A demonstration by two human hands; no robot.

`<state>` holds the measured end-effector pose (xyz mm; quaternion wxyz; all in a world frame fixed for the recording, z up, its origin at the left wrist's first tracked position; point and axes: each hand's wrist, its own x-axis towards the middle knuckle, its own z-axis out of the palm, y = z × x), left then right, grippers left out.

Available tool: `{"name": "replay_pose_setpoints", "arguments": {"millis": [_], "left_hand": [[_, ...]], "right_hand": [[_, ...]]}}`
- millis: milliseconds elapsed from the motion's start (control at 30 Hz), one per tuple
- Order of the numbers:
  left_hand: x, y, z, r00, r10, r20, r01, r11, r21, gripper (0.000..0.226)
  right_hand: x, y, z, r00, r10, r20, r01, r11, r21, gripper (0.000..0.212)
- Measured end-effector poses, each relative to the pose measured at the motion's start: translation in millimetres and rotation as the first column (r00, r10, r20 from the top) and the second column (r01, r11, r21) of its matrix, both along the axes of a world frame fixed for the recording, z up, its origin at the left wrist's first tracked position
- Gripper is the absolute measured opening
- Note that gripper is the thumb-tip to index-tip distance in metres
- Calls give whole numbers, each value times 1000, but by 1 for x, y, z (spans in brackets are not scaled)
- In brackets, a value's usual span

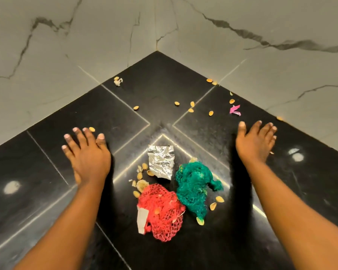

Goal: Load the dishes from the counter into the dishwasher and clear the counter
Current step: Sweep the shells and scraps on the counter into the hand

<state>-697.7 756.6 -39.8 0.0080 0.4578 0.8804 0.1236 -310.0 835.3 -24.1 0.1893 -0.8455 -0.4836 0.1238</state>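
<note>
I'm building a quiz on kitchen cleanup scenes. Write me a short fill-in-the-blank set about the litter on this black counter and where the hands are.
1. The crumpled foil wrapper lies behind the red and ____ mesh nets.
2. The red net lies to the ____ of the other net.
3. The small scrap beyond the right hand is ____.
4. The left hand holds ____.

Missing words: green; left; pink; nothing

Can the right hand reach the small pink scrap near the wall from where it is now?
Probably yes. The right hand is open, and the pink scrap lies just beyond its fingers with only bare black counter between.
</note>
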Motion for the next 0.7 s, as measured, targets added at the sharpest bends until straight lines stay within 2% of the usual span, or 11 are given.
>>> {"name": "replay_pose_setpoints", "arguments": {"millis": [67, 167, 200, 267, 333, 400, 467, 533, 600, 700], "left_hand": [[-2, 0, 1, 995, -99, -2, 99, 995, -4, 60], [1, 0, 4, 981, -191, 17, 191, 982, -5, 61], [1, -2, 4, 975, -221, 16, 221, 975, -12, 60], [2, -4, 7, 962, -274, 21, 274, 961, -25, 59], [10, 0, 8, 937, -344, 58, 345, 939, -13, 60], [25, 12, 9, 921, -368, 130, 368, 929, 30, 59], [38, 24, 9, 932, -333, 141, 324, 943, 83, 56], [45, 29, 10, 946, -303, 113, 288, 949, 131, 54], [45, 25, 10, 942, -309, 129, 288, 945, 155, 53], [46, 22, 14, 914, -362, 182, 320, 920, 224, 50]], "right_hand": [[-39, 7, -2, 998, 63, -16, -63, 998, -3, 69], [-105, -7, 0, 933, 313, -174, -286, 944, 167, 60], [-114, -12, 3, 913, 313, -261, -245, 933, 264, 52], [-103, -8, 19, 893, 191, -407, -12, 915, 402, 33], [-65, 11, 30, 930, 98, -356, 91, 874, 478, 24], [-18, 34, 31, 976, 18, -219, 91, 874, 477, 27], [21, 49, 24, 996, -63, -61, 80, 929, 362, 31], [38, 53, 12, 995, -98, 23, 89, 960, 267, 33], [28, 51, 6, 1000, -3, -6, 5, 961, 278, 31], [3, 36, 3, 965, 262, 22, -246, 870, 427, 32]]}}
